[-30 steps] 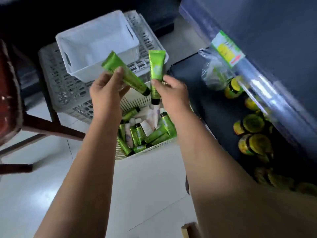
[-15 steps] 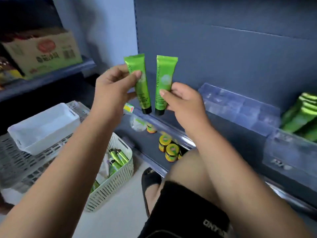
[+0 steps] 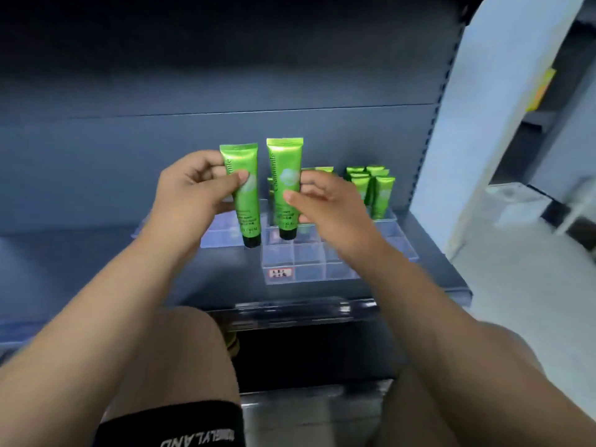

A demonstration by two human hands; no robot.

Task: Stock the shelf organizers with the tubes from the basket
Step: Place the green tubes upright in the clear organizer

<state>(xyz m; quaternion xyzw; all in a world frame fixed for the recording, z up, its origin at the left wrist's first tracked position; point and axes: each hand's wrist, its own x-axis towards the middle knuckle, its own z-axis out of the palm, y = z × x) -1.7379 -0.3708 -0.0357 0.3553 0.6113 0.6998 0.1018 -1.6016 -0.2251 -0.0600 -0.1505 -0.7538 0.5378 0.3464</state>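
Observation:
My left hand [image 3: 196,188] pinches one green tube [image 3: 246,201] with a black cap, held upright with the cap down. My right hand [image 3: 325,204] holds a second green tube [image 3: 285,188] the same way, just to its right. Both tubes hang above the clear shelf organizer [image 3: 309,262], whose front compartments are bare. Several green tubes [image 3: 374,188] stand upright in the organizer's back right compartments. The basket is out of view.
The organizer sits on a dark grey shelf [image 3: 96,269] with a grey back panel [image 3: 193,91]. A second clear organizer [image 3: 222,230] lies to the left behind my left hand. My knees are below the shelf edge. A white pillar [image 3: 483,124] stands at the right.
My view has swung from the basket on the floor up to the shelf. Both hands carried their tubes to the right and now hold them over the clear organizer.

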